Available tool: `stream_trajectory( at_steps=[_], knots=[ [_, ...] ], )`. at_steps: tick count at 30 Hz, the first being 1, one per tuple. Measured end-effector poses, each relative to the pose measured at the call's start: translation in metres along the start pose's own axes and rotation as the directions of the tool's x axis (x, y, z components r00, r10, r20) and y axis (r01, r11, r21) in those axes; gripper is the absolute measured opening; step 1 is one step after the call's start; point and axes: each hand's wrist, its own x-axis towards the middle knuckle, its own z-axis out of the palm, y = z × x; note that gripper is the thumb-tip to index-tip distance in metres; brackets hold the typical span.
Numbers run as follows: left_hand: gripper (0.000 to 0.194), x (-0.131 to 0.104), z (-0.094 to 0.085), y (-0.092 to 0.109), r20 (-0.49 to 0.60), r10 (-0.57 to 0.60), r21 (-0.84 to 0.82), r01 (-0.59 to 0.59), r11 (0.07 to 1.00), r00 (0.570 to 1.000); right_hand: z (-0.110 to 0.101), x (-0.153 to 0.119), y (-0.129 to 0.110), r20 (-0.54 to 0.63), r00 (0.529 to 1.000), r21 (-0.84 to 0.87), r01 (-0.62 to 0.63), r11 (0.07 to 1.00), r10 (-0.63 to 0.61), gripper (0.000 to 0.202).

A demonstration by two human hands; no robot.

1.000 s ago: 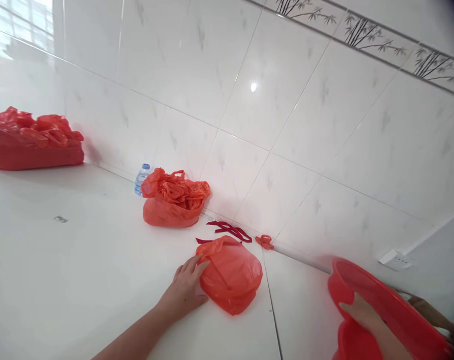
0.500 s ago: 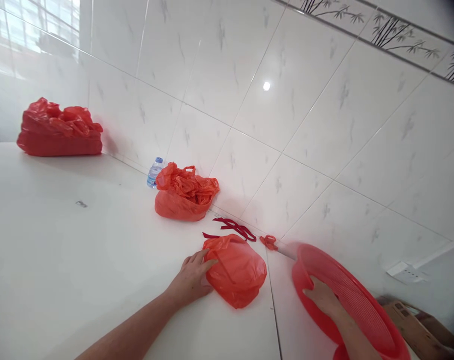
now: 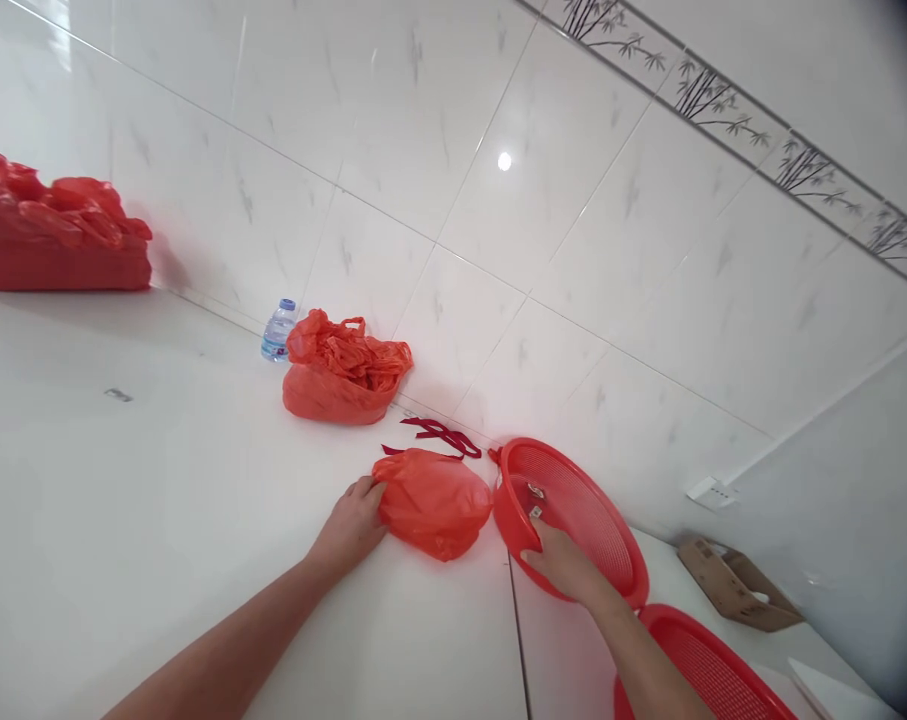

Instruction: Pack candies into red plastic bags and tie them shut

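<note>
My left hand (image 3: pixel 353 522) is closed on the left edge of a red plastic bag (image 3: pixel 436 503) lying on the white table; some fingertips are hidden behind the bag. My right hand (image 3: pixel 562 562) grips the near rim of a red plastic basket (image 3: pixel 514 540), with the fingers inside and the thumb outside. The basket is tilted toward the bag, its left rim close to the bag's right end. A few small pale pieces (image 3: pixel 535 492) lie inside the basket, too small to name. Behind the bag are dark red ribbon strips (image 3: pixel 442 433).
Along the tiled wall stand a stuffed red bag (image 3: pixel 340 393), a water bottle (image 3: pixel 279 332) and a larger red bag (image 3: pixel 63 262). A second red basket (image 3: pixel 712 665) is at lower right, with a cardboard box (image 3: pixel 730 590) beyond. A seam (image 3: pixel 519 640) crosses the tabletop.
My right hand has brought the basket left, up close to the bag. The bag's opening looks flatter now, with my left hand still at its edge. The view has shifted to the right.
</note>
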Motion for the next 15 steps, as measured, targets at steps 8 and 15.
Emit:
stream_trajectory(
  at_steps=[8,15],
  knots=[
    [0.059,-0.029,-0.016,-0.008,-0.041,-0.057,-0.104,0.053,0.993,0.998,0.004,-0.056,-0.001,0.072,0.997,0.071,-0.035,0.997,0.03,0.011],
    [0.037,-0.038,-0.044,-0.001,-0.094,-0.26,-0.285,0.225,0.932,0.961,0.019,-0.113,-0.006,-0.02,1.0,-0.048,0.014,0.999,-0.015,0.034]
  ],
)
